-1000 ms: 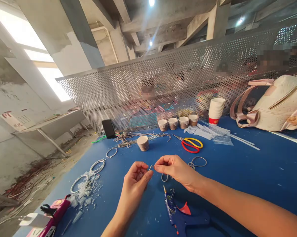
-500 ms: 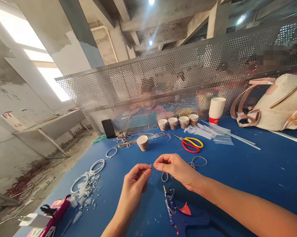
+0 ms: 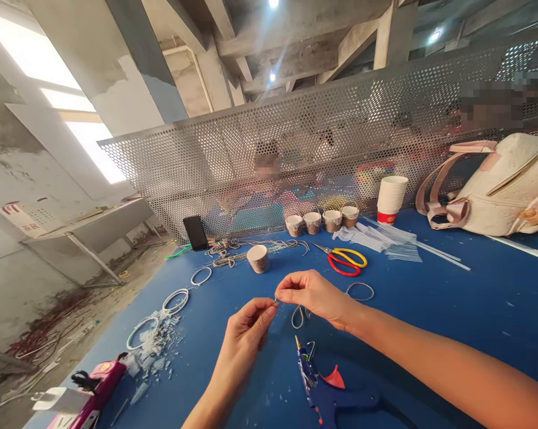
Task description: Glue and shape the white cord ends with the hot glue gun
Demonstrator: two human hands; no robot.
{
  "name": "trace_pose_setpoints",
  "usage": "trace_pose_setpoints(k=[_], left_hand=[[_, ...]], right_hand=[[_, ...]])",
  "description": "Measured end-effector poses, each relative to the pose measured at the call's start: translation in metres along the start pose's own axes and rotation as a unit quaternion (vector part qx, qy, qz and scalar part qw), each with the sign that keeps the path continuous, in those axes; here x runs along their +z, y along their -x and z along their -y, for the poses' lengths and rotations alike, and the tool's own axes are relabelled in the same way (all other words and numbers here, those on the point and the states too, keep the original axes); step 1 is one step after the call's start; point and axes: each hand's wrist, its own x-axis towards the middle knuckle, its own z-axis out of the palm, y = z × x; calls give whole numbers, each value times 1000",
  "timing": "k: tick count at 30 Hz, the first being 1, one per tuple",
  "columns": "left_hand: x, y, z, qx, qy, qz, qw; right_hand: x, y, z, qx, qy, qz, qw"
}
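Observation:
In the middle of the head view my left hand (image 3: pixel 247 333) pinches a thin cord (image 3: pixel 275 302) between thumb and forefinger. Fingertips of my right hand (image 3: pixel 316 298) are closed on the same spot from above. A small loop of grey cord (image 3: pixel 298 317) shows beneath my right hand, and another cord loop (image 3: pixel 360 291) lies to its right; whether these join the pinched piece is hidden. Below the hands lies a blue glue gun (image 3: pixel 322 387) with a red trigger. A small cup (image 3: pixel 258 260) with a brown wrapped side stands beyond my left hand.
Red-and-yellow-handled scissors (image 3: pixel 347 261), clear strips (image 3: pixel 385 239), several small baskets (image 3: pixel 312 223), stacked paper cups (image 3: pixel 391 199) and a backpack (image 3: pixel 501 185) sit toward the back. White rings (image 3: pixel 176 301), scraps (image 3: pixel 155 345) and a power strip (image 3: pixel 103 387) occupy the left. A perforated metal screen (image 3: pixel 233 167) borders the table.
My right hand has shifted slightly up and left, its fingertips now right above my left fingertips. My left hand stays almost where it was.

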Motion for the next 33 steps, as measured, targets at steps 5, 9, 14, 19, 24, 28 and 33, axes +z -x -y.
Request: trace_pose_setpoints(k=[5, 9, 14, 19, 24, 28, 33], left_hand=[[-4, -2, -2, 93, -163, -9, 982], [-3, -2, -3, 140, -219, -36, 965], [-3, -2, -1, 107, -158, -72, 979], [-2, -1, 2, 41, -59, -45, 996], [-1, -1, 1, 24, -20, -6, 999], [-1, -1, -1, 19, -25, 21, 999], [-4, -2, -2, 9, -13, 53, 998]], right_hand=[[-4, -1, 12, -13, 97, 41, 994], [3, 5, 15, -107, 254, 9, 961], [13, 12, 7, -216, 322, -64, 920], [12, 12, 2, -104, 153, -44, 982], [8, 5, -3, -14, 56, -30, 998], [2, -2, -8, 41, -20, 19, 999], [-8, -12, -11, 75, -54, 97, 991]])
